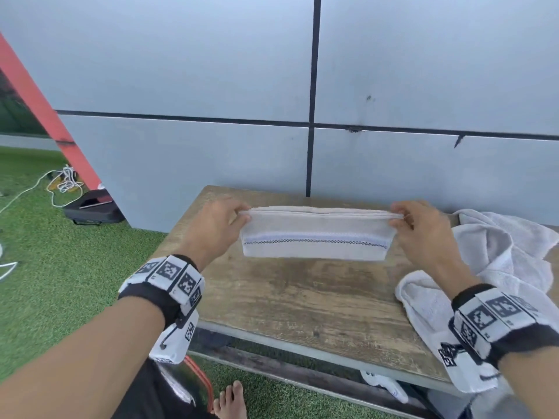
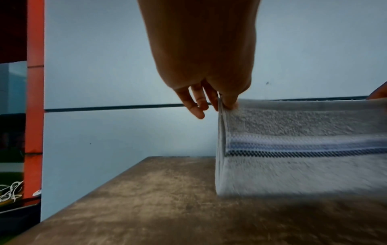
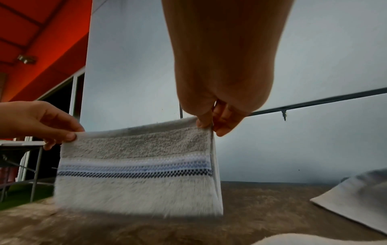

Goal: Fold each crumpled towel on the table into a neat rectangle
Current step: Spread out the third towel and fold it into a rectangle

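Above the wooden table (image 1: pixel 302 300) we hold a folded striped towel (image 1: pixel 316 237) stretched between our two hands, hanging as a short, wide band with its blue and dark stripe running level. Our left hand (image 1: pixel 216 228) pinches the upper left corner between thumb and fingers (image 2: pixel 229 102), and our right hand (image 1: pixel 423 229) pinches the upper right corner the same way (image 3: pixel 204 121). The towel's long axis runs left to right, parallel to the table's near edge, with several layered edges stacked along the top where we grip. Its lower edge hangs just above the tabletop, perhaps brushing it; we cannot tell which. Both hands sit equally far from us, one at each end, so neither is nearer the cloth. We judge the next move is to lower the band flat onto the table or bring the ends together. To the right of the table's middle lies a crumpled white towel (image 1: pixel 496 252), still unfolded.
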`<state>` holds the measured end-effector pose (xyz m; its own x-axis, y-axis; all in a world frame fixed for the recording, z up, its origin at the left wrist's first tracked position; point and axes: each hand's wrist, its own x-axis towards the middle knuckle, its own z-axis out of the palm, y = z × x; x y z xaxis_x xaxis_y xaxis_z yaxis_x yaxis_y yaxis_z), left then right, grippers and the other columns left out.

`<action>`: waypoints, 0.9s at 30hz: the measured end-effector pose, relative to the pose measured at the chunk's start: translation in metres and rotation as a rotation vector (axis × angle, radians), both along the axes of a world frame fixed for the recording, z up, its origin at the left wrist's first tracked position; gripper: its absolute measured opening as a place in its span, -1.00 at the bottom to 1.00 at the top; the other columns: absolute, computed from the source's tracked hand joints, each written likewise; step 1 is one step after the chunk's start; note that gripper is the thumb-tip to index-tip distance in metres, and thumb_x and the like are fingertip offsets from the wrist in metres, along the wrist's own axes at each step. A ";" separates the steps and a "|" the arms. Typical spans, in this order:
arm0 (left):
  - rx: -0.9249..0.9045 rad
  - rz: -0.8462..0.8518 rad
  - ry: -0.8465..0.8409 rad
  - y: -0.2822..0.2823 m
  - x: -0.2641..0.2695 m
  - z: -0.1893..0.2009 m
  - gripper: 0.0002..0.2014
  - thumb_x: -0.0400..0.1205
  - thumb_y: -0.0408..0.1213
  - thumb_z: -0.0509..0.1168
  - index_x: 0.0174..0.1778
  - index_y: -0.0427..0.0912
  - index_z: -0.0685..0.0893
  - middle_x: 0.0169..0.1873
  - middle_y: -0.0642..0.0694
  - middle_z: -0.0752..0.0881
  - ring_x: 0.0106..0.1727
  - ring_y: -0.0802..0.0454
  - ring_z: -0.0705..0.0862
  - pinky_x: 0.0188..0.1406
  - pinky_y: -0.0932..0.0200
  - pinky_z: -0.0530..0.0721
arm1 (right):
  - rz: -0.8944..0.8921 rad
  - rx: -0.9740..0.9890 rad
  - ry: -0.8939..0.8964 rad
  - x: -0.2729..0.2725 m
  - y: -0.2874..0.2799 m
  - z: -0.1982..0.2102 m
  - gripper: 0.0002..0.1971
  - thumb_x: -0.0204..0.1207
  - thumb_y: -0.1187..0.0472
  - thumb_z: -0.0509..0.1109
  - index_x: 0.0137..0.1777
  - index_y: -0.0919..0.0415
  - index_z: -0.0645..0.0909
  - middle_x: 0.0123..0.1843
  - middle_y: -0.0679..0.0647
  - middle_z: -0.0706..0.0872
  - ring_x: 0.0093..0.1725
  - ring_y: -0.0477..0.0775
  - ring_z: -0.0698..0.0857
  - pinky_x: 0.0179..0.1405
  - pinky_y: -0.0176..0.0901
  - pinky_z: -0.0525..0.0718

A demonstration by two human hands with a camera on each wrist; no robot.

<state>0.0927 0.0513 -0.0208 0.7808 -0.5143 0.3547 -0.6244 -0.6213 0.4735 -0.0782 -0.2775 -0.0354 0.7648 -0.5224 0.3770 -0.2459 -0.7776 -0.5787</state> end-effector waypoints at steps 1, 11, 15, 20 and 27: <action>-0.052 -0.035 -0.056 0.005 -0.004 0.001 -0.89 0.66 -0.27 0.42 0.07 -0.14 0.77 -0.12 0.05 0.67 -0.15 0.04 0.58 -0.09 0.07 0.56 | 0.015 -0.029 -0.052 -0.006 0.000 0.001 -0.80 0.51 0.46 0.48 0.11 0.33 0.78 0.04 0.23 0.75 -0.05 0.24 0.71 0.09 -0.18 0.49; 0.506 -0.070 0.338 0.033 -0.076 -0.073 -0.90 0.59 -0.14 0.40 -0.09 0.15 0.61 0.08 0.07 0.64 0.08 0.08 0.64 0.12 0.06 0.70 | 0.263 -0.033 0.746 -0.082 0.022 -0.069 -0.56 0.43 0.48 0.31 -0.15 -0.20 0.57 0.08 -0.07 0.60 0.13 0.08 0.61 0.15 -0.01 0.64; 0.311 -0.099 0.133 -0.009 -0.097 -0.084 -0.92 0.70 -0.14 0.27 0.08 0.03 0.60 0.06 0.05 0.55 0.18 0.05 0.50 0.17 0.04 0.58 | 0.179 -0.130 0.380 -0.070 0.057 -0.075 -0.69 0.51 0.40 0.32 0.17 0.06 0.62 0.19 0.02 0.59 0.20 0.16 0.53 0.09 0.06 0.54; 0.233 -0.190 0.115 -0.083 -0.111 -0.108 -0.61 0.77 -0.21 0.14 0.54 -0.06 0.45 0.53 0.00 0.43 0.57 0.04 0.34 0.56 -0.01 0.40 | 0.339 -0.101 0.440 -0.022 0.098 -0.091 -0.49 0.69 0.19 0.20 0.64 0.14 0.32 0.71 0.08 0.26 0.67 0.14 0.24 0.64 0.10 0.30; 0.556 -0.140 0.112 -0.095 -0.098 -0.145 -0.32 0.68 0.17 -0.50 0.78 0.13 -0.17 0.77 0.13 -0.21 0.77 0.07 -0.24 0.75 -0.05 -0.24 | 0.300 -0.178 0.693 -0.011 0.089 -0.124 -0.39 0.78 -0.20 -0.26 0.77 -0.15 -0.31 0.78 -0.13 -0.39 0.75 -0.03 -0.38 0.74 0.10 -0.31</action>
